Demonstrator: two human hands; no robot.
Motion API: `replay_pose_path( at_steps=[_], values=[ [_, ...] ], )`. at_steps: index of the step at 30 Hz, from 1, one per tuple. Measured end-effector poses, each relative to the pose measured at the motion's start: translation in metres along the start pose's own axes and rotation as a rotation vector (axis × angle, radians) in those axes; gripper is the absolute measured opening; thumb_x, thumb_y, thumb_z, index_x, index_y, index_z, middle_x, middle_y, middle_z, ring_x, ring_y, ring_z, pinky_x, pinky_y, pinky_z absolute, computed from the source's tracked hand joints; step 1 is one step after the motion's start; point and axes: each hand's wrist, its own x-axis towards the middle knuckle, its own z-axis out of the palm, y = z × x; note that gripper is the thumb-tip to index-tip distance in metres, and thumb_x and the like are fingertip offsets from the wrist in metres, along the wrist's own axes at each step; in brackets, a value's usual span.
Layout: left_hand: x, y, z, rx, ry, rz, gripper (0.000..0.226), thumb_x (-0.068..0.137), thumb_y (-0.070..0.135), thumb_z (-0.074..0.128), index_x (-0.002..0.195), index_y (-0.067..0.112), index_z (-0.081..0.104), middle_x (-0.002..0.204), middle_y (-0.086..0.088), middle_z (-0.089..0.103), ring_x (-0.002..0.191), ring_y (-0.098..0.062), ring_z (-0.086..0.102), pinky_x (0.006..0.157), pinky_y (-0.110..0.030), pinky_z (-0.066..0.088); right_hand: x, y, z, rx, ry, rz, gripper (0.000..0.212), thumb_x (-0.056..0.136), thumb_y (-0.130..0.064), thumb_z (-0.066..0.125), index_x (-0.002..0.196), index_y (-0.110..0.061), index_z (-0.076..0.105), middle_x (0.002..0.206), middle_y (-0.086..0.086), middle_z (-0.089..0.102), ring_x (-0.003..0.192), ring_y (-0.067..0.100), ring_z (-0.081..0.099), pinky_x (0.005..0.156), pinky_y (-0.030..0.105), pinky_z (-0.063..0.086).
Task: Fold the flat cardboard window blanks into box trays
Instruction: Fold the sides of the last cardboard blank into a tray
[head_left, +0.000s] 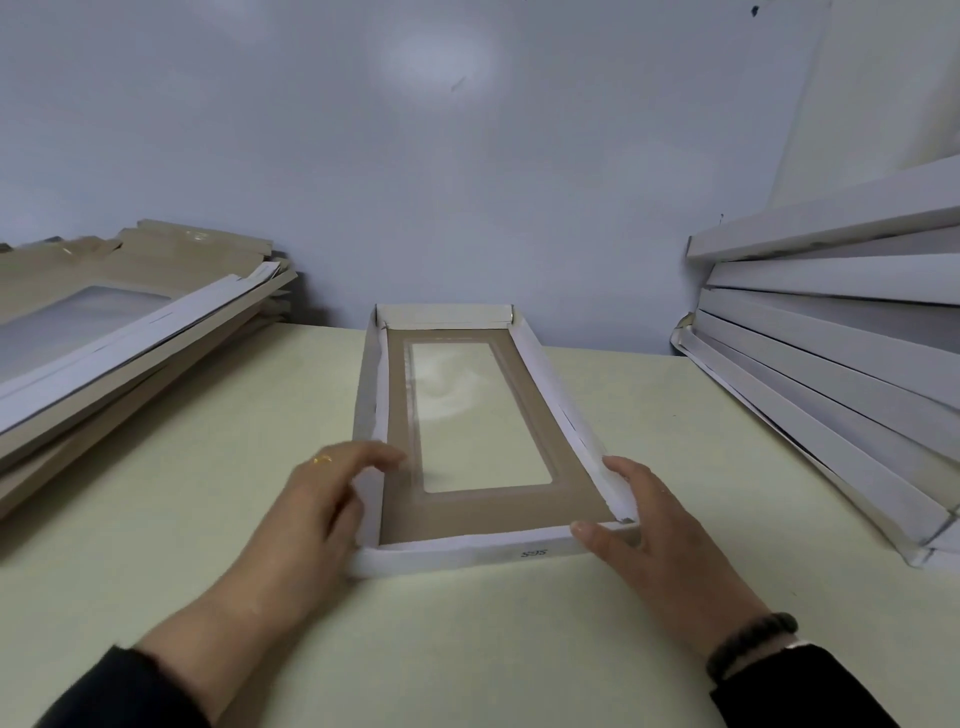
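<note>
A folded box tray (540, 364) lies lengthwise in the middle of the pale table (519, 634). It has white walls, a brown inner floor and a clear plastic window. My left hand (317, 509) holds the tray's near left corner, fingers curled over the left wall. My right hand (649, 535) grips the near right corner, with the thumb on the front wall and the fingers along the right wall. All the tray's walls stand up.
A pile of flat brown-and-white window blanks (119, 338) lies at the left, slanting toward the back. A leaning stack of folded white trays (831, 374) fills the right side. A bluish wall (467, 156) closes off the back of the table.
</note>
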Motion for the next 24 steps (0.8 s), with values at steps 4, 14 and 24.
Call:
replay_pose_path(
  at_steps=[4, 14, 24],
  values=[
    [0.01, -0.019, -0.009, 0.311, -0.261, 0.14, 0.067, 0.065, -0.027, 0.042, 0.101, 0.021, 0.071, 0.118, 0.016, 0.058, 0.131, -0.004, 0.034, 0.11, -0.025, 0.023, 0.002, 0.0, -0.001, 0.018, -0.02, 0.063, 0.059, 0.081, -0.043, 0.063, 0.131, -0.025, 0.037, 0.126, -0.007, 0.048, 0.112, 0.011, 0.048, 0.085, 0.02, 0.035],
    [-0.001, 0.025, 0.026, 0.394, -0.446, 0.255, 0.03, 0.087, 0.021, 0.041, 0.109, 0.031, 0.059, 0.104, 0.02, 0.06, 0.099, -0.004, 0.052, 0.09, -0.018, 0.025, -0.011, -0.044, 0.007, -0.507, 0.327, -0.32, 0.02, 0.076, -0.027, 0.049, 0.082, -0.018, 0.066, 0.072, -0.001, 0.065, 0.057, 0.022, 0.059, 0.049, 0.027, 0.039],
    [0.008, 0.027, 0.036, 0.48, -0.372, 0.257, 0.039, 0.083, 0.051, 0.033, 0.077, 0.025, 0.061, 0.077, 0.013, 0.057, 0.075, -0.007, 0.055, 0.072, -0.022, 0.03, -0.021, -0.041, 0.016, -0.445, -0.056, -0.443, 0.028, 0.064, -0.04, 0.066, 0.068, -0.028, 0.042, 0.062, -0.011, 0.05, 0.066, 0.007, 0.039, 0.057, 0.021, 0.028]
  ],
)
